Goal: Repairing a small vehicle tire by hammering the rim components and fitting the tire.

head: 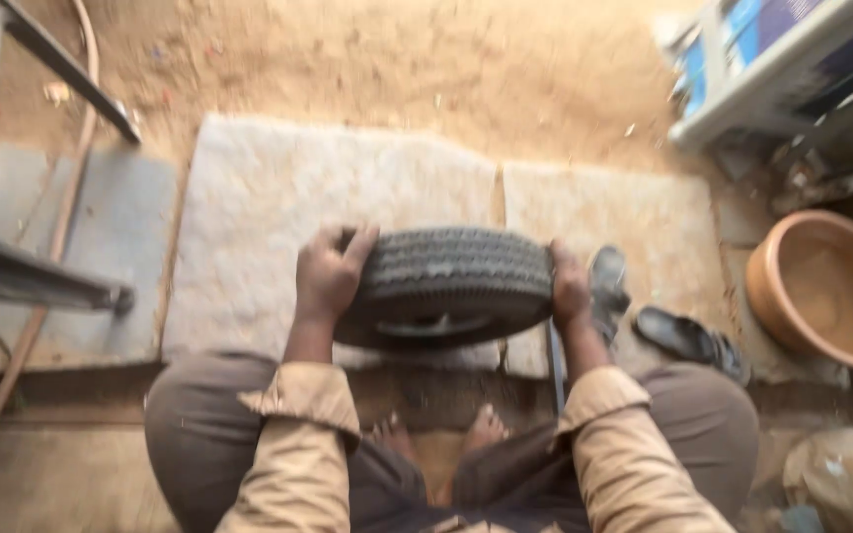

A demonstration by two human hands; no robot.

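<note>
Nearest, bare feet (441,434) are being kept tucked between bent knees. Just beyond them a small black rubber tyre (446,284) is being held upright on its tread, over the near edge of the stone slabs (278,207). It is being clamped from both sides: the left hand (331,274) is being wrapped over the tread, the right hand (570,286) pressed flat against the other shoulder. The tyre is judged stiff, fairly heavy, grippy rather than slippery, and best taken by opposite sides. To the right, dark sandals (688,338) and a terracotta basin (826,286) are lying. Farther off, sandy ground (377,59) is spreading.
</note>
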